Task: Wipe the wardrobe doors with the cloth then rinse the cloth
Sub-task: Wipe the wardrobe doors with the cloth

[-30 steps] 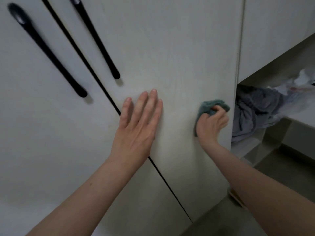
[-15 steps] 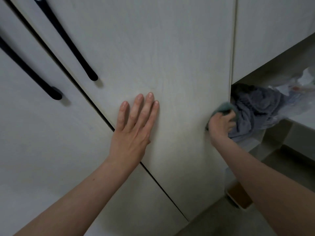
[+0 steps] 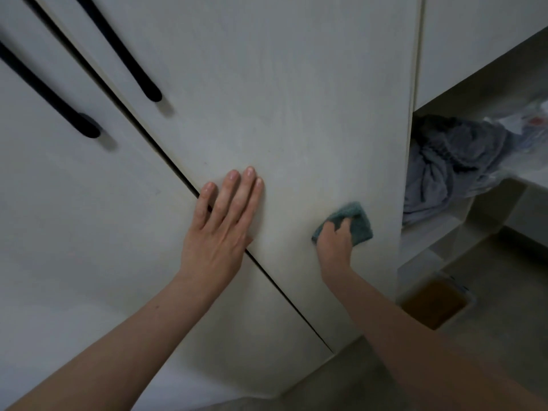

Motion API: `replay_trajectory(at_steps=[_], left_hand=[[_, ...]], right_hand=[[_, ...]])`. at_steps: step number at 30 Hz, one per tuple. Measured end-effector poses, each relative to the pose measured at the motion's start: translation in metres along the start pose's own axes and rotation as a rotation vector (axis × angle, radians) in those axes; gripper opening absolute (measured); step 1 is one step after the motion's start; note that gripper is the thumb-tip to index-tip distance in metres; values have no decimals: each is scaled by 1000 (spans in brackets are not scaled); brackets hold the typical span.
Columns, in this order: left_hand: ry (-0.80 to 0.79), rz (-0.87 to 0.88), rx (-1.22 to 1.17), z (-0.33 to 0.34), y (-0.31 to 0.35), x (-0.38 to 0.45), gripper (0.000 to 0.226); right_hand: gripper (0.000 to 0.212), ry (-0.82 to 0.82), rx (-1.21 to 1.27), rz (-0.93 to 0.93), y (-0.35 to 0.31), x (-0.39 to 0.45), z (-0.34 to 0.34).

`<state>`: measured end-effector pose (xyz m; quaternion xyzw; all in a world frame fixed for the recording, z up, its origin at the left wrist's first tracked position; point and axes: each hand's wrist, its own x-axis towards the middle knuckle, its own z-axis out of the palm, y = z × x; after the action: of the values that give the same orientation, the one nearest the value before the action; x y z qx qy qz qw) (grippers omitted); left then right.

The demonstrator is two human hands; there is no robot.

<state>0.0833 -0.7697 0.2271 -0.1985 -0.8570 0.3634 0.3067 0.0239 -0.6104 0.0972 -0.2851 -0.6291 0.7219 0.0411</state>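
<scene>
Left hand (image 3: pixel 219 232): flat on the wardrobe doors, over the seam between left door (image 3: pixel 74 218) and right door (image 3: pixel 281 99), fingers straight, slightly spread. Right hand (image 3: pixel 333 244): fingers curled, pressing the teal cloth (image 3: pixel 357 222) against the right door, near its right edge. Farther up: two black handles (image 3: pixel 130 60). Right, open shelf with crumpled grey fabric (image 3: pixel 444 161)

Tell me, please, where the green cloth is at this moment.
In the head view the green cloth is under the right hand, pressed on the right wardrobe door near its right edge, right of the flat left hand.
</scene>
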Motion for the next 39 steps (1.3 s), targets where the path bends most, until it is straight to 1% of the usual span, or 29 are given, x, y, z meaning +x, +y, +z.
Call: replay_trajectory(at_steps=[2,3,4,5,7,10,11,13,15,16,18,21,24,26,27,30,31,32,34,37,39], left_hand=[[-14,11,12,2,-8,-17,99],[-27,11,22,2,-13,-25,100],[-39,11,31,3,-17,-32,102],[-53,12,42,3,-21,-40,103],[-69,30,63,4,-27,-55,104],[-69,45,69,10,-37,-79,101],[-67,47,73,12,-42,-87,100],[-65,55,70,15,-52,-103,99],[-61,60,61,19,-61,-120,96],[-60,61,63,21,-67,-130,95],[-44,65,47,25,-73,-143,94],[-12,68,7,35,-91,-166,93],[22,61,-15,47,-110,-194,90],[39,53,-20,58,-122,-216,89],[50,52,-17,63,-126,-226,88],[78,49,-26,76,-132,-254,86],[83,46,-30,81,-132,-260,86],[87,40,-29,85,-131,-266,86],[94,27,-34,92,-130,-277,85],[144,12,-48,99,-124,-281,80],[176,-3,-47,103,-121,-280,79]], right_hand=[[59,-86,46,216,19,-9,9],[61,-120,70,277,23,-17,13],[64,-143,85,294,25,-23,17],[67,-160,85,276,25,-32,21],[72,-186,69,181,20,-53,28],[77,-217,7,45,33,-86,38],[76,-235,-6,55,41,-96,41],[72,-289,-15,179,59,-110,52],[60,-336,-22,297,78,-128,65],[55,-344,-38,319,86,-140,73],[53,-359,-57,323,94,-162,85],[70,-404,93,204,94,-206,115],[80,-342,82,49,106,-245,150],[80,-293,69,70,131,-255,170],[78,-287,58,145,145,-256,178],[57,-310,82,483,185,-257,201],[53,-297,126,559,194,-262,207],[50,-289,172,588,199,-266,211],[49,-304,226,543,204,-278,220],[53,-331,365,442,198,-291,222],[59,-271,366,426,204,-289,229]])
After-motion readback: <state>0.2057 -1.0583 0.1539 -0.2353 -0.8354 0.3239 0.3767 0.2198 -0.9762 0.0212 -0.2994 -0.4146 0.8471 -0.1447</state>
